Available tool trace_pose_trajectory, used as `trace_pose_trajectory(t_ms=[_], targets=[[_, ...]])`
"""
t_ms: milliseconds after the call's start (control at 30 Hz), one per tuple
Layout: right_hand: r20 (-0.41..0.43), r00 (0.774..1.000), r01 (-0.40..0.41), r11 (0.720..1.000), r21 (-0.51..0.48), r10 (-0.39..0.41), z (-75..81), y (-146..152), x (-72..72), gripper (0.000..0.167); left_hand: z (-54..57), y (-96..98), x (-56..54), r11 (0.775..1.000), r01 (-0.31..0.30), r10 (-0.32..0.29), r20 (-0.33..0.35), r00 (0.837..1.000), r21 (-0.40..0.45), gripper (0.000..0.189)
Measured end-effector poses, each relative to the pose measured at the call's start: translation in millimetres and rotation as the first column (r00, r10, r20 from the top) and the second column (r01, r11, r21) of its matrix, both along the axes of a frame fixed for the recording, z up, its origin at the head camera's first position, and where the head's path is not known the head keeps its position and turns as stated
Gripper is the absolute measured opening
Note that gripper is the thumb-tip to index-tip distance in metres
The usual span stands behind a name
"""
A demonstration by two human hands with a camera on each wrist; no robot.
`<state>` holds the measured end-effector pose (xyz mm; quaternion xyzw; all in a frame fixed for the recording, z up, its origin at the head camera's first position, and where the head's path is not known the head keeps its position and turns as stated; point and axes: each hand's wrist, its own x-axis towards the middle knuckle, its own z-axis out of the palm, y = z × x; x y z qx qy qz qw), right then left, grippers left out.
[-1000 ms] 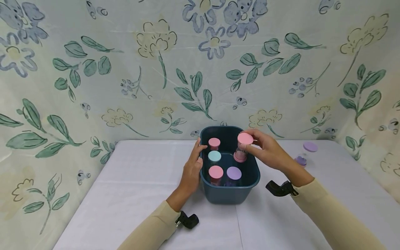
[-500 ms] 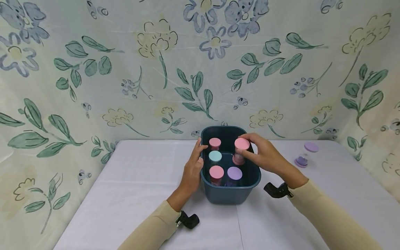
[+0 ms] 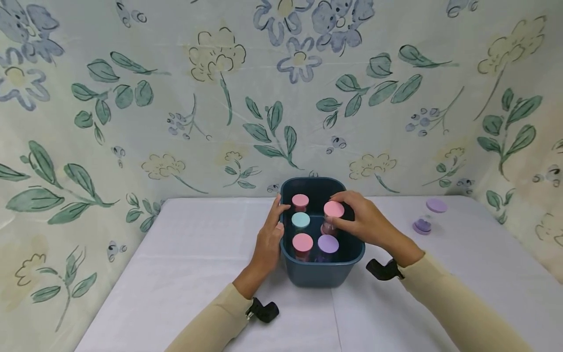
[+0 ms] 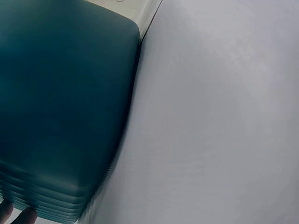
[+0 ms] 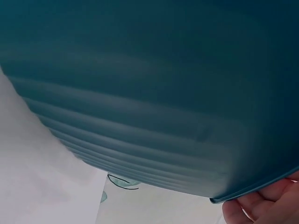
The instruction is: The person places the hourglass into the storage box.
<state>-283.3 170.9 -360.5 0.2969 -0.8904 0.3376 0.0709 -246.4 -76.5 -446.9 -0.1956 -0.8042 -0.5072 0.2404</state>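
In the head view a dark blue plastic bin [image 3: 323, 274] stands on the table. My left hand [image 3: 266, 239] rests against its left side with fingers fairly straight; two fingertips [image 4: 25, 217] show by the ribbed wall in the left wrist view. My right hand [image 3: 369, 220] reaches over the right rim and pinches a pink-capped sand timer [image 3: 334, 210] near its top, upright inside the bin. Also inside stand a small pink-capped timer [image 3: 300, 201], a light blue one [image 3: 301, 220], a front pink one [image 3: 302, 242] and a purple one [image 3: 328, 243]. The bin wall hides their lower parts.
Farther right on the white-covered table [image 3: 198, 254] stands a purple-capped sand timer [image 3: 428, 217] with purple sand at its bottom. A floral cloth [image 3: 242, 112] hangs behind the table. Black cameras [image 3: 264, 310] sit on both wrists.
My right hand has brought the pink-capped timer left and towards the front of the bin, lower and close behind the purple-capped one. My left hand stays at the bin's left side.
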Motion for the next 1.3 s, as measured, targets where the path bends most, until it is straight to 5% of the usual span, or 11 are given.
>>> trace_pose_trajectory(t_ms=[1300], targets=[[0.018,1.0,0.02,0.986,0.167,-0.023,1.9,-12.5,3.7,0.052,-0.2,0.1,2.4,1.0,0.007,-0.007,-0.02,1.0,-0.002,0.046]])
